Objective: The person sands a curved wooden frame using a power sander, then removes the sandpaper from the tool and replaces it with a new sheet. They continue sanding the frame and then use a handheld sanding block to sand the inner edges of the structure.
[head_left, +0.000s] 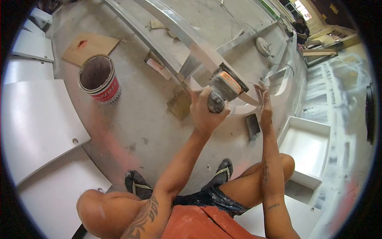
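Observation:
My left hand (pixel 209 109) is wrapped round the dark knob of a power sander (pixel 226 85) with an orange label. The sander's flat pad rests against a white-coated frame (pixel 205 53) with curved parts, low over the floor. To the right, my right hand (pixel 265 104) has its fingers stretched out beside the curved end of the frame, and seems to touch it. A small dark block (pixel 252 126) lies on the floor below that hand. Under my left hand is a brownish square sheet (pixel 179 104).
A used paint can (pixel 104 89) stands at left by a stained brown board (pixel 75 49). White panels (pixel 39 119) line the left side. A white drawer-like box (pixel 304 147) sits at right. A person (pixel 301 30) is at the far right, beyond a cable (pixel 254 30).

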### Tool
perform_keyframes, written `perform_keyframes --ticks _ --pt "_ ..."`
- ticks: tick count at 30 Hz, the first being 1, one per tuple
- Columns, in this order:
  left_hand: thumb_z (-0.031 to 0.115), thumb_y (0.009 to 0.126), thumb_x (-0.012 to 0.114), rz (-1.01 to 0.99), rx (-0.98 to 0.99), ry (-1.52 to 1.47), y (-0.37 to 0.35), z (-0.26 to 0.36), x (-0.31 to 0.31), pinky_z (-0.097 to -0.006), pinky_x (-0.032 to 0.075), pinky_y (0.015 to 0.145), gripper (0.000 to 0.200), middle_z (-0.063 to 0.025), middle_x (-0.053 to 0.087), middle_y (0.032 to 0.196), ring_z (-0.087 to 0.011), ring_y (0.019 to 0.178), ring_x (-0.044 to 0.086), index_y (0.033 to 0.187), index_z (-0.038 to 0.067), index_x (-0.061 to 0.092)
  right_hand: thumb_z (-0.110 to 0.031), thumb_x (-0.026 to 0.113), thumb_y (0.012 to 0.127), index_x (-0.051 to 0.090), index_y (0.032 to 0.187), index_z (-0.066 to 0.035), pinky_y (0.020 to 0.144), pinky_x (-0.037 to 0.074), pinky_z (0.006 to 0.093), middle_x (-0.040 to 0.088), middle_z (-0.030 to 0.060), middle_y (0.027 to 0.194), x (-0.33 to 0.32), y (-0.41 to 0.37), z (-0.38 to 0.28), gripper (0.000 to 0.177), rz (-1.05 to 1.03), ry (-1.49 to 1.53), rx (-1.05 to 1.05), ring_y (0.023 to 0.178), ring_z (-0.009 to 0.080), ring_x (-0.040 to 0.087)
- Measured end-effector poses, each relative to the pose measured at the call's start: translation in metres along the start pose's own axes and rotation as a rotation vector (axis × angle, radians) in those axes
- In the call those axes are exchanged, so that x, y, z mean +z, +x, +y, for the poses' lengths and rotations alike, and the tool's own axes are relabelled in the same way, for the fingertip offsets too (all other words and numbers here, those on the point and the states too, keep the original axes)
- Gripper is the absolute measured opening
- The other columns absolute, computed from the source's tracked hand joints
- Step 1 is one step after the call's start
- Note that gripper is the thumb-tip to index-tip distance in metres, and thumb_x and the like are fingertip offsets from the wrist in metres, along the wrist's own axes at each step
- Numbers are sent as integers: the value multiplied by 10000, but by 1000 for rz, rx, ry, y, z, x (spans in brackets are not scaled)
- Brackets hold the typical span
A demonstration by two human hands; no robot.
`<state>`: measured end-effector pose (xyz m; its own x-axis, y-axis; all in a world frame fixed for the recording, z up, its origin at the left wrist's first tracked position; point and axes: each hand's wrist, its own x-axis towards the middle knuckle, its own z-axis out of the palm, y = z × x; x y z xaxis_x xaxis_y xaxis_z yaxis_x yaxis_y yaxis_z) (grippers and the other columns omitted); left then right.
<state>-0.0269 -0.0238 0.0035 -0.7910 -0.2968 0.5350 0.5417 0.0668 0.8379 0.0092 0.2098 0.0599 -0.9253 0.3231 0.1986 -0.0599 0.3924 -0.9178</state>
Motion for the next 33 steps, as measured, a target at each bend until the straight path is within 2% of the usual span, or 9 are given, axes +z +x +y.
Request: perform_keyframes --ticks 6,8,18,20,23,25,28,31,33 --pt "169 581 835 6 30 20 -30 -2 7 -460 539 711 644 -139 541 1018 -343 872 624 1169 106 580 -406 307 1125 468 1492 10 1228 269 405 564 171 1414 -6 2 9 577 -1 96 56 1397 272 461" --pt "182 573 841 6 66 32 -37 -3 7 -452 544 696 645 -142 555 1024 -342 862 633 1161 110 586 -447 251 1127 339 1549 -3 1218 307 473 443 163 1502 -9 4 10 619 -104 24 92 1507 318 301" --pt "215 589 841 -109 129 -68 -65 -1 20 -416 568 682 636 -142 601 1076 -307 845 661 1174 114 612 -441 229 1130 356 1531 21 1233 280 439 493 160 1464 -5 -3 -5 625 -59 114 93 1502 288 319" --pt "215 597 841 -106 142 -53 -67 0 20 -417 569 685 638 -141 601 1081 -305 848 663 1184 112 612 -427 264 1130 402 1508 45 1239 265 404 499 186 1478 0 -5 -14 621 -63 102 49 1450 291 414" --pt "209 612 837 -109 184 -51 -59 -1 17 -423 569 687 640 -146 597 1097 -313 866 662 1199 104 607 -426 278 1129 419 1502 55 1229 281 400 515 192 1470 -3 -5 -9 624 -60 95 44 1437 297 437" --pt "208 617 837 -49 187 47 -44 1 12 -444 564 734 654 -144 594 1086 -329 911 646 1213 93 594 -425 297 1127 445 1485 60 1222 293 398 534 194 1456 -2 -5 -11 621 -41 101 50 1425 297 456" --pt "178 720 799 30 163 145 -5 -15 3 -428 488 935 561 -138 572 1076 -311 1013 578 1219 71 567 -427 335 1120 496 1452 65 1208 315 392 570 195 1425 -4 -3 -7 615 -20 96 52 1400 293 491" --pt "129 792 732 72 48 49 54 -38 -9 -378 452 920 434 -113 548 1059 -247 983 537 1180 45 557 -444 380 1108 570 1398 55 1192 337 378 613 191 1376 -4 -4 -9 608 19 99 25 1357 288 539" --pt "117 802 714 39 37 63 86 -42 -21 -368 446 905 408 -104 541 1056 -230 967 525 1170 38 554 -408 297 1130 489 1449 71 1234 261 385 538 184 1440 -4 -4 -14 606 -52 48 70 1435 281 443"
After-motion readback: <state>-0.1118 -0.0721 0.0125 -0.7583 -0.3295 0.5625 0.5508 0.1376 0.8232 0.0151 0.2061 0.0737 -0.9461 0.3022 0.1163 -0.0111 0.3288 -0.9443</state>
